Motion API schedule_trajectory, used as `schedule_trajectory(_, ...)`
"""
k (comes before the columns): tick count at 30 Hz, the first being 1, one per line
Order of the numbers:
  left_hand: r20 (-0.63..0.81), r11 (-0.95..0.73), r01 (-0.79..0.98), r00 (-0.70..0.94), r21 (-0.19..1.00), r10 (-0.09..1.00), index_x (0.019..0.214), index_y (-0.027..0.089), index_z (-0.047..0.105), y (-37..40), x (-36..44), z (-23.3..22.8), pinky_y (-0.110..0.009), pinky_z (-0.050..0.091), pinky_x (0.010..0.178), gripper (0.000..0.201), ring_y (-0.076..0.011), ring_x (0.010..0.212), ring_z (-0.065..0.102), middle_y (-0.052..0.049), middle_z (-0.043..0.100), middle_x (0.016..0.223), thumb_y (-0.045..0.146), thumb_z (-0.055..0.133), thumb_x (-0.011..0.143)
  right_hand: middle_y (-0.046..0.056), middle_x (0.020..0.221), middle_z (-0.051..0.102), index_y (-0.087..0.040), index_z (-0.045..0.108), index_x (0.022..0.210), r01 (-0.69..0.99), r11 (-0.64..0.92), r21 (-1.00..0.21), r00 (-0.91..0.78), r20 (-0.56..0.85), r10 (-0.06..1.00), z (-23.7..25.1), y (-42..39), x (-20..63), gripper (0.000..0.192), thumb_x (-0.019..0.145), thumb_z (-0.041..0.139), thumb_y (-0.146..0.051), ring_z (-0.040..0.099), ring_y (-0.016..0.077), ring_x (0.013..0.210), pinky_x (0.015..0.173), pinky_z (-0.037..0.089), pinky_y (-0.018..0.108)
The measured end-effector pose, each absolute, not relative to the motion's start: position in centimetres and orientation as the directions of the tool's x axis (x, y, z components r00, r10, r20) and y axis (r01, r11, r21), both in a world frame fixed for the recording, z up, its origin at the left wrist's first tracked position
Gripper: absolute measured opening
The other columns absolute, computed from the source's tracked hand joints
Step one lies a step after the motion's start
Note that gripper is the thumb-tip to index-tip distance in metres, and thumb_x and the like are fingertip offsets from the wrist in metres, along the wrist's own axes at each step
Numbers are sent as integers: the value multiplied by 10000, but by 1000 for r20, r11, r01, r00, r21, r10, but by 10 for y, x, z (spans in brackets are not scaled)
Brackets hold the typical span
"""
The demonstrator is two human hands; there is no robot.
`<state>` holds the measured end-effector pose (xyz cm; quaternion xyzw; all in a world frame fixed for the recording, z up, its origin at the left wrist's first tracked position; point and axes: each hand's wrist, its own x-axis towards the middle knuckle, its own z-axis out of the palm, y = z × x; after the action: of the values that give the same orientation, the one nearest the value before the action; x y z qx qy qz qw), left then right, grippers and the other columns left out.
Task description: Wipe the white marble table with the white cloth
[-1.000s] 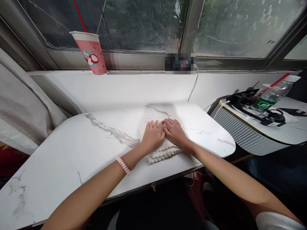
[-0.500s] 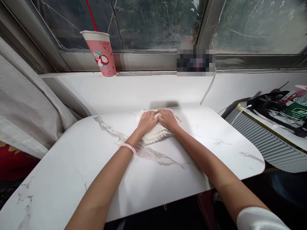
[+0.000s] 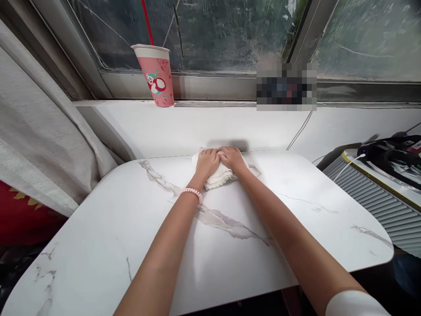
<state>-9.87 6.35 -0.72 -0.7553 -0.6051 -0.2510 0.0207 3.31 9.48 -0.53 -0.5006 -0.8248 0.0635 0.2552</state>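
left wrist: pink coil band (image 3: 191,192) | right sleeve (image 3: 357,303): white (short)

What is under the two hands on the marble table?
A folded white cloth lies under the left hand and right hand. Its scalloped near edge shows; the middle is covered.

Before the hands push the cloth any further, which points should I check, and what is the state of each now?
1. Both hands on the cloth: ok. Left hand and right hand press flat on it, side by side.
2. Cloth fully on the table: ok, it lies near the far edge.
3. Space ahead: not ok. The wall stands right behind the cloth.
4. Cup out of the way: ok, upright on the sill, apart from the hands.
5. Cable clear of the cloth: ok, it hangs to the right.
6. Cloth damp or dry: cannot tell.
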Motion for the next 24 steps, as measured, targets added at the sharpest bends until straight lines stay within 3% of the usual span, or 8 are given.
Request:
schedule_trajectory(9,409,-195,948,79,250,909,1216,132,571,6,-90,-1,-443,352,1099,336,-275,1217,537,-142,624,1281,211,365,964,121,1262,645,-150,609,1185,746,567,-350,-443,375,814,0,45,40,381,905,350,-150,528,249,1224,1094,322,420)
schedule_trajectory(14,406,-272,950,190,154,894,1266,111,544,-79,-94,-7,-468,338,1135,384,-288,1285,502,-149,581,1358,262,370,959,125,1435,527,-114,516,1337,702,661,-267,-573,341,745,0,-50,54,443,954,308,-197,394,269,1381,1181,220,503)
schedule_trajectory(19,448,-364,931,311,36,838,1368,81,467,-189,-99,-12,-504,317,1157,462,-305,1369,433,-167,526,1429,271,334,969,134,1504,447,-87,426,1423,650,701,-294,-616,337,713,-2,-161,68,500,949,332,-215,302,260,1446,1211,174,537)
schedule_trajectory(24,417,-408,913,365,14,832,1415,100,417,-232,-123,-8,-496,355,1142,493,-294,1413,377,-163,496,1462,311,374,972,120,1553,375,-100,361,1482,561,747,-358,-685,307,661,-2,-195,55,566,931,381,-225,242,265,1475,1220,133,568)
